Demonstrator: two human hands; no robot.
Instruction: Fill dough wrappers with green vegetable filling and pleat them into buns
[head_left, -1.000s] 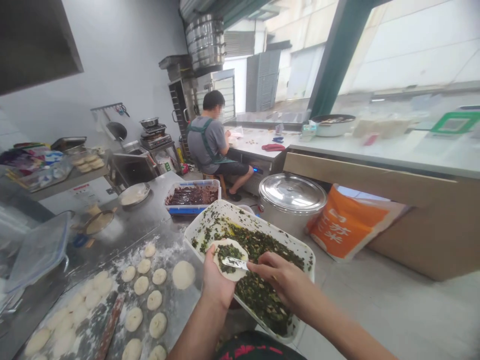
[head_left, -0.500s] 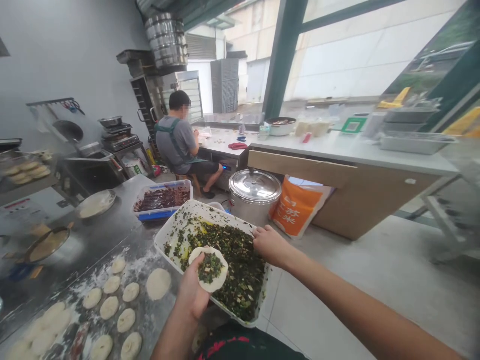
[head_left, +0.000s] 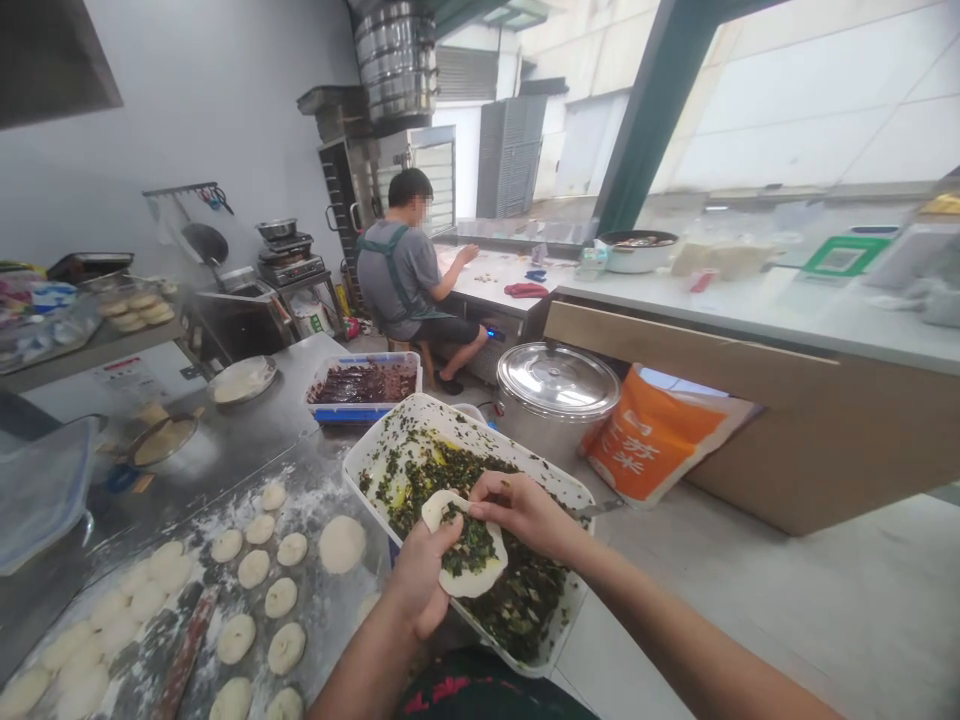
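Observation:
My left hand [head_left: 421, 582] cups a round dough wrapper [head_left: 480, 583], its thumb pressed on the chopped green filling [head_left: 466, 545] heaped in the middle. With thumb and forefinger, my right hand [head_left: 517, 510] pinches the wrapper's upper edge. Both hands are over a white tub [head_left: 375, 420] spread with the same green filling, darker and thicker on the right side. A flat metal tool end [head_left: 602, 508] juts over the tub's right rim; its other end is hidden by my right hand and forearm.
On the floured steel table [head_left: 300, 460] are several filled buns [head_left: 280, 597], flat dough rounds [head_left: 120, 632] and a rolling pin [head_left: 187, 650]. Behind the tub stand a box of dark paste [head_left: 364, 383] and a lidded steel pot [head_left: 559, 385]. A person [head_left: 401, 265] sits at the far counter.
My right hand has left the filling at the tub's right side and come to the wrapper, pinching its edge. The wrapper is now slightly folded up. The view has swung left.

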